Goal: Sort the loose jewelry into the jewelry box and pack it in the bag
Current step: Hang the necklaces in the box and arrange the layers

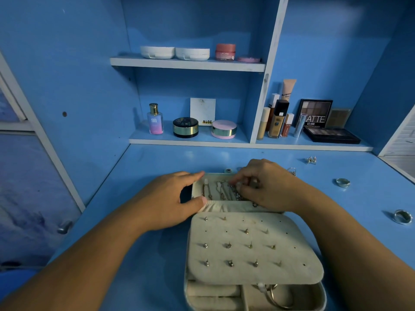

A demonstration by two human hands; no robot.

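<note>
- While looking down at the blue desk [139,171], seeing shelves [188,63] rising behind it, loaded with cosmetics: white compacts [157,52], pink jar [225,52], perfume bottle [155,120], foundation bottles [277,122], eyeshadow palettes [330,134].
- Seeing the cream jewelry box [321,297] lying open at desk centre, near the front edge, with its lid [224,208] tilting up on the far side.
- Noting the earring panel [253,248] lying flat over the box base, covering most of it and holding rows of studs [228,245].
- Catching base compartments showing below the panel's near edge: ring rolls [213,290] on the left, a hoop [272,295] on the right.
- Reading the left hand [170,203] as gripping the lid's left edge, thumb pressing on the gathered pocket at the bottom, fingers hooking over the top corner.
- Reading the right hand [267,187] as reaching into the lid, fingers curling and pinching a chain [235,191].
- Seeing other chains [207,191] hanging side by side inside the lid, left of the pinched one.
- Counting loose jewelry lying on the desk right of the box: wide ring [403,217] and second ring [343,182] well apart from it, earring pair [311,160] nearer the shelves.
- Spotting one more small piece [292,170] just behind the right wrist, too small for identifying.
</note>
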